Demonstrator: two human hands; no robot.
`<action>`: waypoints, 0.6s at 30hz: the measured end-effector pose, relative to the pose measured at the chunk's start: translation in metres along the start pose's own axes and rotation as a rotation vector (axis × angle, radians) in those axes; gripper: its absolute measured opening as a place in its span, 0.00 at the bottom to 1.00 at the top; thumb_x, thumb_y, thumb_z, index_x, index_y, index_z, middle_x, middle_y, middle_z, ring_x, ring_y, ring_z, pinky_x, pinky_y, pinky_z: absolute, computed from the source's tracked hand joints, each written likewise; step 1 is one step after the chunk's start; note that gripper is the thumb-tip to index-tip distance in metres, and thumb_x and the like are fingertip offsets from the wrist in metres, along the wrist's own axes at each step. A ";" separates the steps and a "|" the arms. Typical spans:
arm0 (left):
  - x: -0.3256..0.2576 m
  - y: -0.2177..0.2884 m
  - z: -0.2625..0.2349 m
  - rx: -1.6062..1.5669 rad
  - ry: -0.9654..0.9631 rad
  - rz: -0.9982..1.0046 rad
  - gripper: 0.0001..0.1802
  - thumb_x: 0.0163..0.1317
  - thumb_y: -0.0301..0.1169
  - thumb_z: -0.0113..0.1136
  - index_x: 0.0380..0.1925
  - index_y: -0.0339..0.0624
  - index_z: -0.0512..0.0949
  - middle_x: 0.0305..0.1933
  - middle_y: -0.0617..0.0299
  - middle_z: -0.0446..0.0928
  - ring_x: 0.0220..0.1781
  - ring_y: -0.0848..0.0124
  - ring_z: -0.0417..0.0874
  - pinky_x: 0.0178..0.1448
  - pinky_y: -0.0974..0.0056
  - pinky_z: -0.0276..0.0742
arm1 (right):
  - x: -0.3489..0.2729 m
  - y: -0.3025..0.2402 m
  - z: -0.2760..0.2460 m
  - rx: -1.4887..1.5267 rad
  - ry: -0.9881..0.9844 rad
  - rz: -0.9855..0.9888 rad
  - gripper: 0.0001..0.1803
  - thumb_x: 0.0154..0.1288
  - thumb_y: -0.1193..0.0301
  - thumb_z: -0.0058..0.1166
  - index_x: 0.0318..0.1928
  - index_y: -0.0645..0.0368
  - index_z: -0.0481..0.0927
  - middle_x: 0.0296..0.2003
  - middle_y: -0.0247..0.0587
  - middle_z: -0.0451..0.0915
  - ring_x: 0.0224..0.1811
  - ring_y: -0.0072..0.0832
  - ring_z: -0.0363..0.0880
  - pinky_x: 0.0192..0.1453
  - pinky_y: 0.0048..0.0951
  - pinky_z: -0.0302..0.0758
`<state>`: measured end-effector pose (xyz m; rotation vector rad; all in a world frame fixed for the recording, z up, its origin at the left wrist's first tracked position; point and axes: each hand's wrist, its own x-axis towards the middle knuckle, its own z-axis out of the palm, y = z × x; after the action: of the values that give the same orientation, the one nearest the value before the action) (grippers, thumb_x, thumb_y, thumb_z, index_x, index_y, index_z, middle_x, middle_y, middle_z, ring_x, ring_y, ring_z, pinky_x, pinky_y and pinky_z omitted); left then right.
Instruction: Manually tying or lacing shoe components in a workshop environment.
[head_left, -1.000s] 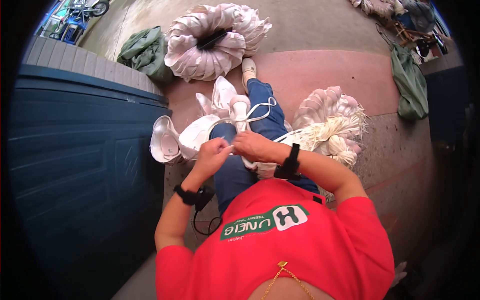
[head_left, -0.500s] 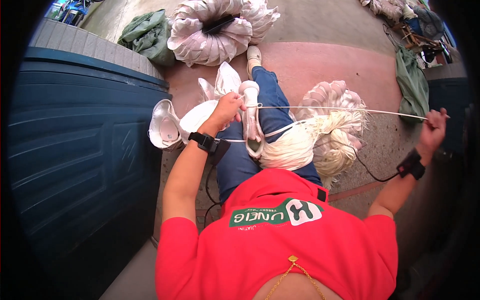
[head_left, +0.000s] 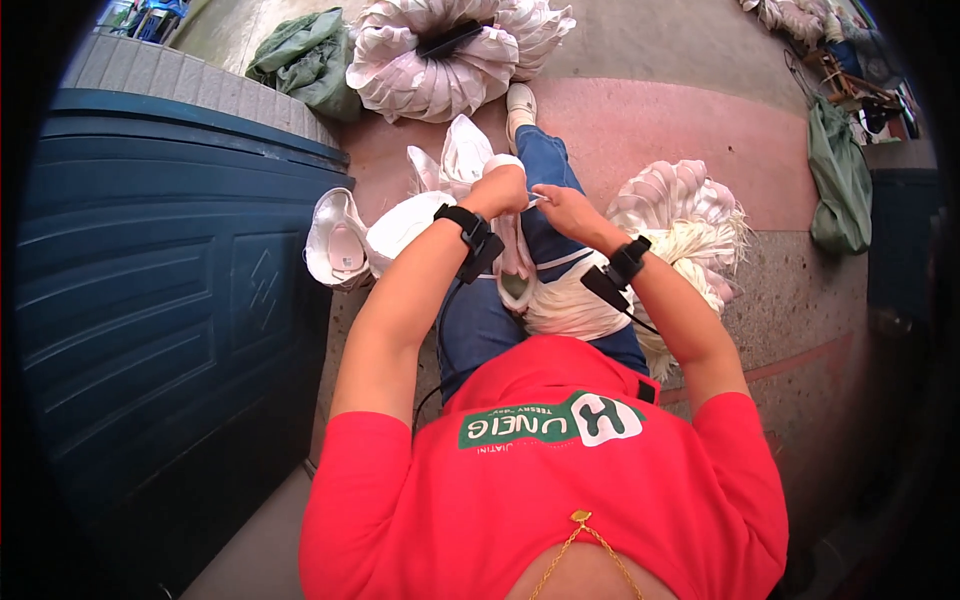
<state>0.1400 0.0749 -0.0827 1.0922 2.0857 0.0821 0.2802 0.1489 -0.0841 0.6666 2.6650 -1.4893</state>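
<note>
A white-and-pink shoe upper lies lengthwise on my thighs, its opening toward me. Over its far part my left hand is closed, its fingertips mostly hidden, by a white cord. Just to the right, my right hand pinches the same cord between thumb and fingers. The two hands nearly meet. A thick hank of cream-white cords is draped over my right thigh. Left of my legs lie loose shoe uppers, among them a white one with a pink insole.
Ring-shaped bundles of shoe uppers lie on the floor, one ahead and one to the right. A blue panelled door stands at the left. Green sacks lie at far left and right. Thin black cables run from my wrist straps.
My right hand has come in from the far right, where it held the cord stretched taut, to beside the left hand. The left hand has moved slightly right, over the upper.
</note>
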 end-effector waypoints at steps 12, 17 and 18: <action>0.000 0.005 -0.003 -0.149 -0.137 -0.023 0.21 0.42 0.38 0.59 0.25 0.25 0.75 0.26 0.43 0.76 0.29 0.56 0.79 0.34 0.59 0.72 | -0.014 -0.018 0.004 -0.293 -0.208 0.091 0.19 0.58 0.59 0.42 0.28 0.62 0.77 0.28 0.54 0.76 0.33 0.48 0.75 0.38 0.41 0.71; -0.007 0.014 0.011 0.192 0.068 0.122 0.21 0.45 0.40 0.60 0.30 0.30 0.77 0.33 0.42 0.76 0.35 0.51 0.78 0.37 0.58 0.72 | -0.030 -0.038 0.021 -0.378 -0.306 -0.158 0.17 0.55 0.61 0.42 0.23 0.59 0.78 0.23 0.49 0.77 0.27 0.45 0.77 0.32 0.41 0.73; -0.006 0.013 0.011 0.200 0.122 0.100 0.21 0.45 0.40 0.60 0.30 0.30 0.77 0.33 0.42 0.76 0.35 0.51 0.78 0.37 0.58 0.72 | -0.033 -0.042 0.022 -0.432 -0.324 -0.177 0.16 0.55 0.60 0.42 0.23 0.58 0.78 0.23 0.49 0.77 0.27 0.45 0.77 0.32 0.41 0.73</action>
<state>0.1580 0.0760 -0.0816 1.3420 2.1827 -0.0122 0.2906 0.0995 -0.0547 0.1502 2.6956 -0.8937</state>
